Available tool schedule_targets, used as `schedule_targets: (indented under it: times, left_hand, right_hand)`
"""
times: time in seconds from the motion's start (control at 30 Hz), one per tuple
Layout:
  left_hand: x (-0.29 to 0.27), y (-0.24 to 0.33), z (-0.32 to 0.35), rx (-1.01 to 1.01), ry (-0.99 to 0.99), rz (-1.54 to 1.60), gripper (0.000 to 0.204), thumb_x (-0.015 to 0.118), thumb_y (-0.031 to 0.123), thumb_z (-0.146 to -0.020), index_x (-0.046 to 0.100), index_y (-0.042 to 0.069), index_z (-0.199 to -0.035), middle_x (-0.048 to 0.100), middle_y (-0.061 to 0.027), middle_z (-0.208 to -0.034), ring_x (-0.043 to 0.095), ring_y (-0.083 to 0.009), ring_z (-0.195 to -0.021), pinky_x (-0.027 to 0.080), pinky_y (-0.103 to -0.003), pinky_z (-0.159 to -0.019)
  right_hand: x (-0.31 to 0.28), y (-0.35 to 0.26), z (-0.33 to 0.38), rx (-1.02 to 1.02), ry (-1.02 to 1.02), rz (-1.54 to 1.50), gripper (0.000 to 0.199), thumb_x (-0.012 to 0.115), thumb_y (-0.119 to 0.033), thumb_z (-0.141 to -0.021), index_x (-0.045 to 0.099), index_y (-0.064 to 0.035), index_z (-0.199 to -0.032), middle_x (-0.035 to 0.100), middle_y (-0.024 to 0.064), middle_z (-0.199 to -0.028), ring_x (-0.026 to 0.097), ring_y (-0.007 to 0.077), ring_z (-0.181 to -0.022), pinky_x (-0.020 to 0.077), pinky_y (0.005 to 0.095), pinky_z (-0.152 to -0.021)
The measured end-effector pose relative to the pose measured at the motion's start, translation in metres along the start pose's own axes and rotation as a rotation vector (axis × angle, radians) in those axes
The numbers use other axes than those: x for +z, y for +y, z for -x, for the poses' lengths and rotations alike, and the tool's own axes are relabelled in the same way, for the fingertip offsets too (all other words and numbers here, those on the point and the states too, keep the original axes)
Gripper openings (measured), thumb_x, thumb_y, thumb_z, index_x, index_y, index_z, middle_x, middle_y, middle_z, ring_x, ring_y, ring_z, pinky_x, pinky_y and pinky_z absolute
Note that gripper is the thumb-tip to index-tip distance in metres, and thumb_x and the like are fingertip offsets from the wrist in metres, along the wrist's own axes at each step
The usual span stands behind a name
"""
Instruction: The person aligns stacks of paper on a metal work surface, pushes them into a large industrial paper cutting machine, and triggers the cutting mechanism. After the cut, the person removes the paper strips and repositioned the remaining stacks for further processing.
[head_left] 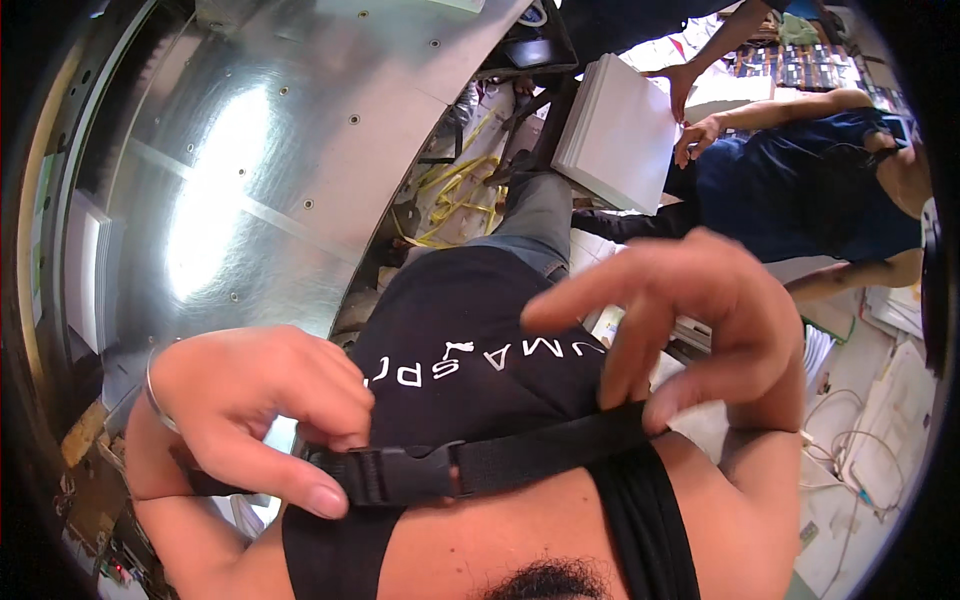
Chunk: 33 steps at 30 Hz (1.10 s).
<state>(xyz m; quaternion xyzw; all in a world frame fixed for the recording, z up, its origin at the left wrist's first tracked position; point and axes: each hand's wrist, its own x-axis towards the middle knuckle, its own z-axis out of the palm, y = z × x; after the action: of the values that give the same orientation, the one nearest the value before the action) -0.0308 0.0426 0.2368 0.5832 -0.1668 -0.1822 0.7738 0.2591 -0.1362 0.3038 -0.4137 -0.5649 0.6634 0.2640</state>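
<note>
Pinching left hand (265,410): fingers curled in, thumb nearly closed on them, holding the black strap (545,455) at its buckle (405,474) end; exact grip partly hidden.
Right hand (705,325): slightly blurred, index finger stretched out, thumb and another finger pinching the strap's other end.
Strap: between both hands, just in front of the person's upper chest.
Long axis: left to right across the body, the right end higher in view; buckle toward the left hand.
Writing: white capitals, upside down, across the black shirt (470,300).
</note>
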Motion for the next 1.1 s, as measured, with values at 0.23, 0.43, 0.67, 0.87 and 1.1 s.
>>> schedule_targets:
  times: [0.23, 0.43, 0.67, 0.87, 1.1]
  left_hand:
    - [0.005, -0.026, 0.046, -0.037, 0.005, 0.038, 0.026, 0.074, 0.019, -0.088, 0.064, -0.003, -0.083, 0.053, -0.0075, -0.068, 0.048, -0.0221, -0.061, 0.037, -0.035, -0.058]
    - [0.019, -0.047, 0.069, -0.273, 0.215, 0.254, 0.021, 0.074, 0.016, -0.09, 0.066, -0.003, -0.088, 0.055, -0.0044, -0.075, 0.051, -0.0139, -0.073, 0.04, -0.031, -0.067]
    - [0.015, -0.028, 0.044, -0.007, 0.235, 0.143, 0.036, 0.072, 0.021, -0.092, 0.05, 0.001, -0.072, 0.042, -0.0021, -0.07, 0.041, -0.0156, -0.068, 0.033, -0.031, -0.063]
    - [0.004, 0.004, 0.027, -0.083, 0.136, 0.189, 0.035, 0.067, 0.026, -0.097, 0.055, 0.002, -0.075, 0.043, 0.0009, -0.07, 0.042, -0.0089, -0.067, 0.034, -0.029, -0.062]
    - [-0.001, 0.023, 0.016, -0.097, 0.085, 0.041, 0.033, 0.065, 0.025, -0.099, 0.056, 0.001, -0.079, 0.043, 0.0026, -0.067, 0.041, -0.0075, -0.066, 0.035, -0.029, -0.062]
  right_hand:
    - [-0.014, 0.088, 0.022, 0.085, 0.552, -0.222, 0.072, 0.077, -0.029, -0.084, 0.048, -0.0003, -0.143, 0.068, 0.0111, -0.112, 0.064, 0.0178, -0.105, 0.0509, 0.0349, -0.093]
    - [0.001, 0.09, 0.029, -0.004, 0.249, -0.381, 0.066, 0.088, -0.035, -0.074, 0.064, -0.0042, -0.127, 0.068, 0.0105, -0.113, 0.063, 0.0198, -0.107, 0.0487, 0.0368, -0.095]
    - [0.014, 0.014, 0.049, 0.016, 0.233, -0.064, 0.028, 0.083, -0.016, -0.082, 0.074, -0.0011, -0.103, 0.072, 0.0107, -0.098, 0.068, 0.0201, -0.092, 0.0517, 0.0327, -0.082]
    - [0.019, -0.018, 0.029, 0.112, 0.111, 0.078, 0.045, 0.08, -0.024, -0.086, 0.067, 0.0027, -0.12, 0.068, 0.0138, -0.097, 0.065, 0.0243, -0.089, 0.0505, 0.0357, -0.081]
    - [0.019, -0.027, 0.031, 0.259, -0.121, -0.071, 0.019, 0.064, -0.013, -0.098, 0.059, 0.0001, -0.11, 0.063, 0.0083, -0.092, 0.059, 0.0154, -0.084, 0.047, 0.0322, -0.074]
